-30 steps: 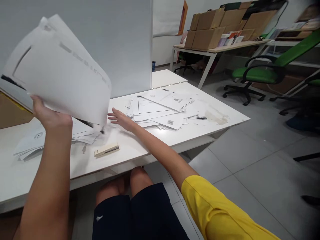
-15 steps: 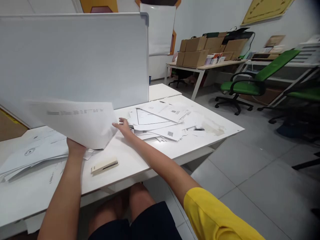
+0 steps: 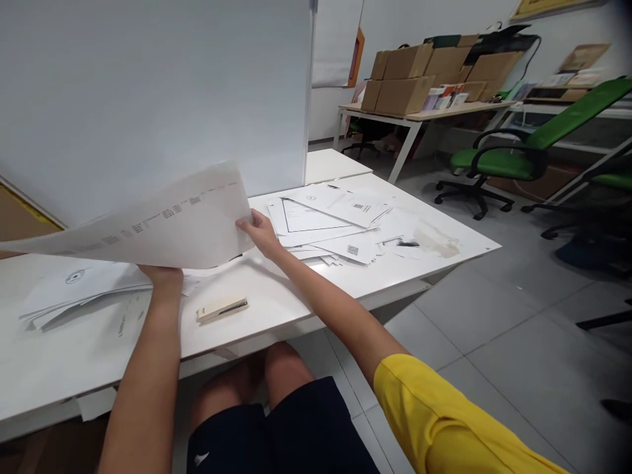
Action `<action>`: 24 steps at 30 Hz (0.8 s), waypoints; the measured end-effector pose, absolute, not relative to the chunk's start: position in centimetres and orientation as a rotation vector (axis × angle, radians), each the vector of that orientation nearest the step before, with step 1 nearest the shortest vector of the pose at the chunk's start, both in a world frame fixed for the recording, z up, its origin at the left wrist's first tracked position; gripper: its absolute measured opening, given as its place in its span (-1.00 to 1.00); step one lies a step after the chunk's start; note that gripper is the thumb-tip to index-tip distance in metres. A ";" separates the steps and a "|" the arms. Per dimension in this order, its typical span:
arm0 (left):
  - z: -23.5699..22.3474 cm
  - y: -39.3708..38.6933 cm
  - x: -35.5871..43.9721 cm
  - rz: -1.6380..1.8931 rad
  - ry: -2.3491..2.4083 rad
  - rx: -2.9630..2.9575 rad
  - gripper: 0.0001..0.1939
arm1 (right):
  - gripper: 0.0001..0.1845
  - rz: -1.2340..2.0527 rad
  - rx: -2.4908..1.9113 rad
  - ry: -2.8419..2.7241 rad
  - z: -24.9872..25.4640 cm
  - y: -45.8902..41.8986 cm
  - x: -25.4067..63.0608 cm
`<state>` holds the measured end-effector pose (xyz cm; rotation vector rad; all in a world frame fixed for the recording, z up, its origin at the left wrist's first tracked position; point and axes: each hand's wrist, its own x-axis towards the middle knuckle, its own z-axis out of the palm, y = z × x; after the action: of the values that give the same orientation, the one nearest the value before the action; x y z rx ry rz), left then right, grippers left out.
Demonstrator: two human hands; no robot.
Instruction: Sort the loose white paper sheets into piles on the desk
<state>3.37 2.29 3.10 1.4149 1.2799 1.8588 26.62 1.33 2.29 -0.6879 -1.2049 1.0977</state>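
A large printed sheet of paper (image 3: 197, 227) is held up above the desk, tilted and curving down to the left, with rows of small print. My right hand (image 3: 259, 232) pinches its right edge, thumb in front. My left hand (image 3: 165, 276) supports the bottom edge from below; its fingers are hidden behind the paper. Between my forearms a cream stapler (image 3: 222, 308) lies on the desk. To the left, partly under the raised sheet, rests a stack of papers (image 3: 89, 289). Just beyond my right hand is a loose pile of printed papers (image 3: 326, 220).
A whiteboard panel (image 3: 158, 92) stands along the back of the white desk (image 3: 276, 296). At the right, a second table (image 3: 409, 120) carries cardboard boxes (image 3: 402, 92), and a green office chair (image 3: 498, 161) stands on the tiled floor.
My right hand has gone from beside the paper to gripping its right edge. The sheet has spread out and tilted, its right side rising. The camera view has shifted.
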 end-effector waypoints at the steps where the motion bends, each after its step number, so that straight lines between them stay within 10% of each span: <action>1: 3.0 2.5 3.3 1.938 1.233 1.329 -0.08 | -0.64 1.036 -0.714 -1.196 2.6 1.2 26.8; 12: 0.4 4.8 1.8 2.062 1.443 0.990 -0.48 | -0.71 1.051 -0.810 -1.161 2.1 1.6 28.0; 24: -0.4 5.9 -0.2 2.061 1.494 0.921 -0.41 | -0.71 1.118 -0.712 -1.218 2.0 0.8 27.5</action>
<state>-0.17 5.92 -0.38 0.9205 1.4941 2.0606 27.48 0.78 1.97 -0.7122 -1.2185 1.1179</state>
